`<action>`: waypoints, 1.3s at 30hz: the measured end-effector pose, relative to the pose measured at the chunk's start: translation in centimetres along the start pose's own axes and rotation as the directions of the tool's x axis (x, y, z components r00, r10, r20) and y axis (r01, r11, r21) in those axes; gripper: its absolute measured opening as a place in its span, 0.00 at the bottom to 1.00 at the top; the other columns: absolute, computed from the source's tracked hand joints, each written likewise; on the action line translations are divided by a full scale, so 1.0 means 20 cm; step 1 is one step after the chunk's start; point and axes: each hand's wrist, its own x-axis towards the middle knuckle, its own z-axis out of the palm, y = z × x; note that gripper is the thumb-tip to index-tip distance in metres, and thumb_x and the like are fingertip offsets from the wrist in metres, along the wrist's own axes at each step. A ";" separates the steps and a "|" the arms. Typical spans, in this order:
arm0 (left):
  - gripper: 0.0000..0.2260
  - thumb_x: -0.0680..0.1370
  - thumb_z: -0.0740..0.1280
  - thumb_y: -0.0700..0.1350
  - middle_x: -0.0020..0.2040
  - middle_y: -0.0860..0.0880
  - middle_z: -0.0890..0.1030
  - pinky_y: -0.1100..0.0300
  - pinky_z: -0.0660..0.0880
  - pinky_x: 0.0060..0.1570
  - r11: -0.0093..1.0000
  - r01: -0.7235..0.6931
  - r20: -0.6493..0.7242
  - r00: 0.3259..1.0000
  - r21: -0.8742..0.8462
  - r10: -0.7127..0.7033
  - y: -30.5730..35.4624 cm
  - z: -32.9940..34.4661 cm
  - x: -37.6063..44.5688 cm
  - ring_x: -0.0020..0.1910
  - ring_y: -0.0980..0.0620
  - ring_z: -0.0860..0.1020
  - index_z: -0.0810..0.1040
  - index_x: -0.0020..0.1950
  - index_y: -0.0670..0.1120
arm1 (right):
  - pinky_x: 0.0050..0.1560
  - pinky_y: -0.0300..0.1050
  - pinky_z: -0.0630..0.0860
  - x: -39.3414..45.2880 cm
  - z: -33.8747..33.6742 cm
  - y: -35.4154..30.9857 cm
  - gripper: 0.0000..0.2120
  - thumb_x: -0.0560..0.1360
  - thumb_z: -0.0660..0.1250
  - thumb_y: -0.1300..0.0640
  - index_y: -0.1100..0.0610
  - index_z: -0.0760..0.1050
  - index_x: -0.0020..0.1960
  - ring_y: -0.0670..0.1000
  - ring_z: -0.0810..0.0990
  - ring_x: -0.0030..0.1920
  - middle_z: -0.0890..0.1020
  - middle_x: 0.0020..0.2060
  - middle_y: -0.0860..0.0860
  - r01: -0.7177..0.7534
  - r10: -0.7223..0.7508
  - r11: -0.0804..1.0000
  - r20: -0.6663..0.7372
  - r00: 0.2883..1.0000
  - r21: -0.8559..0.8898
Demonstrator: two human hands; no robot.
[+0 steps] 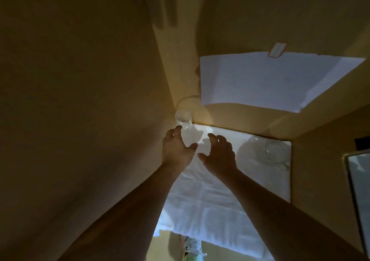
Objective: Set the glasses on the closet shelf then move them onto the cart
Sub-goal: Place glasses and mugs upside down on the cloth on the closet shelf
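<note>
Head view, dim closet interior, warm wood walls.

Shelf point(266, 182) is covered with a white cloth point(210, 206). 1 clear glass point(183, 119) stands upright at the far left corner, against the left wall point(80, 100). More clear glassware point(274, 148) sits at the far right corner of the shelf, washed out; looks like 2 pieces, can't tell the exact count or shape.

Left hand point(176, 150): fingers spread and loosely curved, holding nothing. Fingertips point(177, 128) are right at the base of the left glass, can't tell if they touch it. Thumb points right.

Right hand point(218, 156): also spread, fingers loosely curved, empty. It hovers over the cloth mid-shelf, between the left glass and the right glassware, apart from both.

Hands are near each other, thumbs facing, not touching. Both forearms are bare and reach in from the bottom of the frame.

Above the shelf, a white sheet point(270, 80) on the back wall with a small red-edged tag point(277, 49) at its top edge. Mirror edge point(360, 190) at far right. A light-coloured sneaker point(193, 246) shows on the floor below the shelf front.

Cart is not in view.
</note>
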 end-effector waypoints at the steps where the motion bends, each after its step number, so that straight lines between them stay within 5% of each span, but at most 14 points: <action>1: 0.32 0.70 0.77 0.54 0.67 0.46 0.76 0.52 0.72 0.65 1.000 -0.002 -0.004 1.000 -0.008 0.002 -0.01 0.04 0.04 0.66 0.44 0.74 0.72 0.71 0.47 | 0.69 0.54 0.67 0.04 0.01 0.01 0.37 0.77 0.69 0.43 0.52 0.57 0.79 0.59 0.64 0.73 0.64 0.74 0.54 -0.011 0.011 1.000 0.006 1.000 0.016; 10: 0.32 0.69 0.80 0.44 0.62 0.36 0.77 0.46 0.72 0.62 0.999 -0.033 -0.157 0.987 0.010 0.034 -0.15 0.24 0.31 0.63 0.35 0.74 0.71 0.68 0.35 | 0.70 0.55 0.66 0.33 0.20 0.10 0.36 0.77 0.69 0.44 0.52 0.58 0.79 0.59 0.63 0.74 0.63 0.75 0.55 -0.043 0.043 0.999 -0.001 0.999 0.034; 16: 0.38 0.69 0.80 0.53 0.59 0.36 0.79 0.48 0.79 0.53 0.999 -0.050 -0.222 0.974 0.016 0.052 -0.16 0.34 0.45 0.56 0.37 0.81 0.70 0.70 0.35 | 0.72 0.56 0.64 0.39 0.33 0.15 0.36 0.78 0.68 0.44 0.51 0.57 0.79 0.60 0.60 0.76 0.60 0.78 0.56 -0.050 0.049 0.998 0.038 0.998 0.032; 22: 0.32 0.67 0.82 0.54 0.50 0.39 0.82 0.53 0.79 0.43 0.985 -0.144 -0.299 0.940 0.094 0.166 -0.18 0.42 0.55 0.46 0.38 0.83 0.77 0.60 0.35 | 0.72 0.56 0.64 0.43 0.39 0.23 0.36 0.78 0.68 0.43 0.51 0.57 0.79 0.60 0.60 0.76 0.61 0.78 0.56 -0.064 0.062 0.997 0.035 0.997 0.034; 29: 0.29 0.69 0.81 0.52 0.54 0.41 0.82 0.57 0.71 0.46 1.000 0.011 -0.228 0.973 -0.025 -0.016 -0.13 0.42 0.59 0.53 0.39 0.81 0.71 0.60 0.40 | 0.71 0.56 0.66 0.40 0.41 0.32 0.35 0.77 0.68 0.44 0.52 0.59 0.79 0.60 0.62 0.75 0.63 0.76 0.56 -0.096 0.096 0.994 0.015 0.995 0.044; 34: 0.28 0.68 0.80 0.43 0.51 0.49 0.77 0.58 0.71 0.48 0.995 -0.041 -0.109 0.993 -0.087 0.031 -0.11 0.46 0.51 0.49 0.47 0.76 0.71 0.63 0.44 | 0.70 0.55 0.66 0.35 0.35 0.39 0.35 0.77 0.69 0.44 0.53 0.60 0.78 0.60 0.64 0.74 0.65 0.76 0.57 -0.129 0.131 0.990 -0.030 0.991 0.057; 39: 0.30 0.63 0.83 0.47 0.48 0.51 0.79 0.59 0.69 0.45 0.986 -0.110 -0.075 0.992 -0.122 0.101 0.00 0.58 0.36 0.46 0.49 0.77 0.72 0.59 0.45 | 0.68 0.54 0.68 0.29 0.26 0.51 0.34 0.77 0.69 0.45 0.53 0.60 0.78 0.59 0.65 0.73 0.66 0.74 0.55 -0.181 0.184 0.982 -0.069 0.981 0.043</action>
